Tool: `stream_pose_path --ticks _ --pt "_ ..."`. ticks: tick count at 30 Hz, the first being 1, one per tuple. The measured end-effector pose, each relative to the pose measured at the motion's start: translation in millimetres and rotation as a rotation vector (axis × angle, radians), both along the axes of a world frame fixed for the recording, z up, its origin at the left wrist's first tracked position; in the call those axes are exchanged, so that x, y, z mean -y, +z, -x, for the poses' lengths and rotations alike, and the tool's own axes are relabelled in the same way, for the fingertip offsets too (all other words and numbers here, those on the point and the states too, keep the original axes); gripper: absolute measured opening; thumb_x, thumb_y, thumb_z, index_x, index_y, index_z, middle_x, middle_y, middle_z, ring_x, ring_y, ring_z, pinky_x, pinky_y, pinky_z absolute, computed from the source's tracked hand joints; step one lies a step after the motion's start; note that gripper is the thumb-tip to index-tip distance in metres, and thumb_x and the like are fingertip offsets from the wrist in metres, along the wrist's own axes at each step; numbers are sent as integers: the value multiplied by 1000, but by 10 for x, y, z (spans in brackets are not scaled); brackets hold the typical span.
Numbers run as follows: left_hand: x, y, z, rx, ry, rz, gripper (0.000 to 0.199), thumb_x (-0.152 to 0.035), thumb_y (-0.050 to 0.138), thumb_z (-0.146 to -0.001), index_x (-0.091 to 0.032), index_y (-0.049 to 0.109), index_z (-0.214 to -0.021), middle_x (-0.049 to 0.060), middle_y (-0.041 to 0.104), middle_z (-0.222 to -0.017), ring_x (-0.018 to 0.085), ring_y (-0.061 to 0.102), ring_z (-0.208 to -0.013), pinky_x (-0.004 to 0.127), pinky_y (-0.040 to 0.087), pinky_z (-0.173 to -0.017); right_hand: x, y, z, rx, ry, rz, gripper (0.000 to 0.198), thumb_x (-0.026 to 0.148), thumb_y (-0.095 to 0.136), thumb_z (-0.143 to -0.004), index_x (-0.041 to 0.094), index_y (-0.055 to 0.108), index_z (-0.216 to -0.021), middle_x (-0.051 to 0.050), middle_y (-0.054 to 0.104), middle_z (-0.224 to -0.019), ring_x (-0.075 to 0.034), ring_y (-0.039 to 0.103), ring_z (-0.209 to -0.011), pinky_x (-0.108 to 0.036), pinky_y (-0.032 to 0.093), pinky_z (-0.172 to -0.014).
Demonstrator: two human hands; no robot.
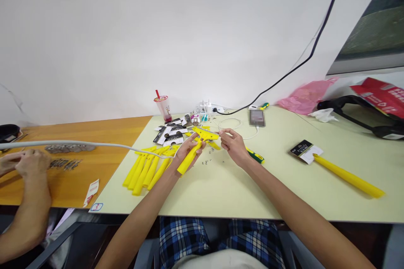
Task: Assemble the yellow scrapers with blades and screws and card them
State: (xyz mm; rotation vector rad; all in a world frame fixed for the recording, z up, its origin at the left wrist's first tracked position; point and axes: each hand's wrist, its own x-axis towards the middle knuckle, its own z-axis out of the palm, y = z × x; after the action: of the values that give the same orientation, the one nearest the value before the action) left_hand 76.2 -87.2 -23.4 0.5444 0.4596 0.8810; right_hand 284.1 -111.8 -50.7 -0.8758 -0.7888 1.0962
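My left hand (187,148) grips a yellow scraper (195,149) by its handle, with the wide head pointing up and away from me. My right hand (232,145) is beside the scraper's head, fingertips pinched together at its right end; what they pinch is too small to tell. Small screws (208,161) lie scattered on the pale table (221,185) just under the hands. A green-and-yellow screwdriver (256,156) lies right of my right wrist.
A pile of yellow scraper handles (145,168) and black blade cards (170,134) lies to the left. A finished scraper (344,172) with a card lies at right. A drink cup (163,107), a power strip, cables and a pink bag stand at the back. Another person's hands (27,164) work at the orange table.
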Motion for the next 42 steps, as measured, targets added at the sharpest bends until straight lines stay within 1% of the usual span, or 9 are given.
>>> stream_pose_path --ticks 3,10,19,24,29,34,36,39,42 --pt "9 5 -3 13 37 28 58 3 63 -82 -19 58 -135 12 67 -116 14 73 -90 13 49 -56 7 33 2 -27 31 -12 54 55 102 -60 24 66 -84 7 54 -63 -7 17 -54 -27 21 -49" --pt "23 8 -2 20 59 -42 57 1 70 -85 -22 57 -136 12 66 -120 12 72 -88 11 48 -56 24 33 12 -41 80 -24 50 47 106 -57 22 69 -77 8 47 -59 -6 23 -52 -26 20 -48" --pt "54 36 24 22 5 -115 59 -2 81 -76 -24 59 -126 8 64 -116 10 69 -85 12 46 -54 56 67 10 -57 122 -50 51 48 107 -56 22 66 -74 8 50 -61 -4 22 -51 -26 18 -46" --pt "69 52 47 9 -22 -153 68 -5 86 -70 -28 61 -129 4 63 -109 10 67 -82 12 42 -52 84 97 16 -45 142 -66 51 49 106 -55 23 67 -73 9 46 -59 -5 22 -51 -26 18 -47" --pt "74 52 51 -31 -16 -190 73 -8 88 -65 -30 64 -130 3 62 -107 11 64 -82 13 38 -50 112 150 29 -17 136 -62 52 53 106 -52 24 68 -71 5 53 -64 -7 25 -53 -28 17 -47" --pt "91 60 52 -21 -22 -208 76 -8 91 -63 -30 66 -131 2 61 -101 11 64 -80 13 38 -50 98 152 14 2 80 -68 53 56 105 -53 24 68 -74 0 66 -82 -6 25 -54 -29 19 -47" --pt "99 57 57 -15 -34 -213 76 -9 92 -62 -30 66 -130 1 60 -100 10 64 -79 12 39 -49 79 139 -6 7 31 -76 52 57 103 -56 25 67 -75 2 60 -76 -7 23 -55 -29 20 -48" --pt "101 39 56 -12 -50 -220 72 -8 92 -62 -29 66 -126 2 61 -101 10 64 -78 13 39 -48 46 121 -44 15 -65 -96 51 61 99 -61 27 65 -77 7 40 -65 -10 20 -56 -30 22 -49" --pt "81 -8 30 -24 -69 -221 61 -9 92 -63 -26 66 -117 3 63 -103 11 66 -79 14 40 -49 39 121 -77 60 -173 -133 49 64 95 -67 27 65 -79 5 40 -71 -12 24 -59 -32 23 -52"
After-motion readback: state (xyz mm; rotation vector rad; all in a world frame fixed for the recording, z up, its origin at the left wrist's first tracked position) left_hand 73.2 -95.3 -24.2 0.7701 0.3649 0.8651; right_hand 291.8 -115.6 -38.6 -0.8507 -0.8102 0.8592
